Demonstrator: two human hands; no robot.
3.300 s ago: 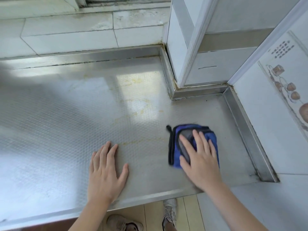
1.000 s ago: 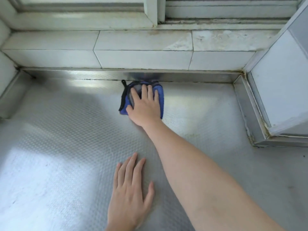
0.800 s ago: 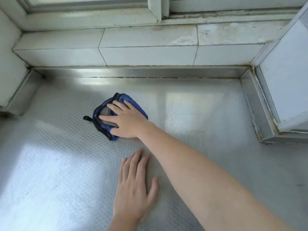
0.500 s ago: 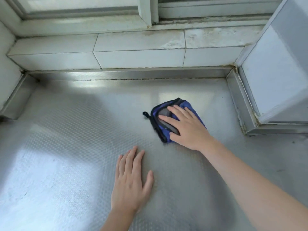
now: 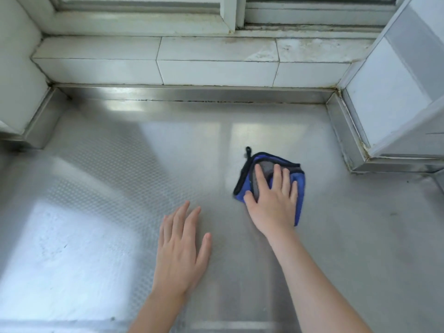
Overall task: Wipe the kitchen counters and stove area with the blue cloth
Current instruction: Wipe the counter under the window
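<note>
The folded blue cloth (image 5: 247,181), with a black hem and a grey inner face, lies flat on the steel counter (image 5: 120,179) right of centre. My right hand (image 5: 274,203) presses down on it with the fingers spread, covering most of its near half. My left hand (image 5: 182,251) rests palm down on the bare counter to the left of the cloth, holding nothing, fingers slightly apart. No stove shows in this view.
A raised steel lip (image 5: 192,93) runs along the back under a white tiled ledge (image 5: 211,61) and a window frame (image 5: 230,15). A tiled column (image 5: 389,102) with a grimy steel skirt juts in at the right. A white wall corner (image 5: 16,75) bounds the left.
My right hand has swept the cloth from the back wall to the left, then right and toward me. My left hand has stayed planted on the counter.
</note>
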